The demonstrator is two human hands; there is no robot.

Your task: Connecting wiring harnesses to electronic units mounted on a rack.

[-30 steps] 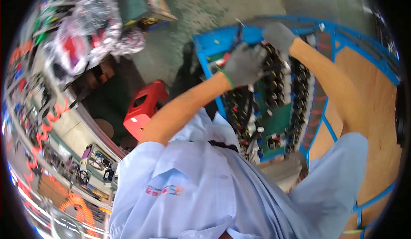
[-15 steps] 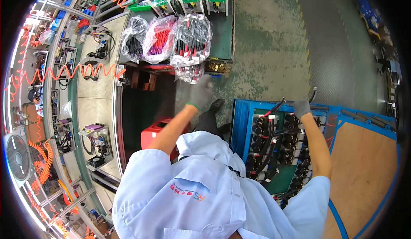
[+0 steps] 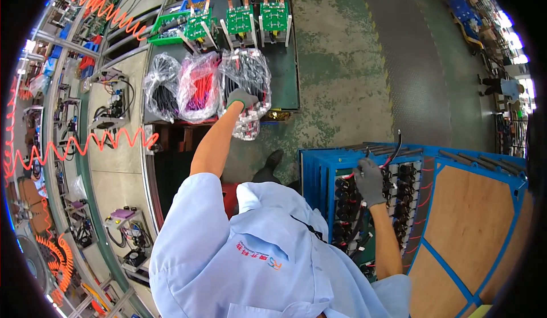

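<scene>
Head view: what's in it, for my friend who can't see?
A person's grey-gloved left hand is at a clear bag of wires; the right hand is over a blue rack of black parts. Green boards stand beyond the bag.

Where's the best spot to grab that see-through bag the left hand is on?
Probably the near end of the clear bag, with the left hand coming from the person's own side. That end sticks out past the edge of the table, so there may be room to reach under it. The rest lies on top in crinkly plastic.
</scene>
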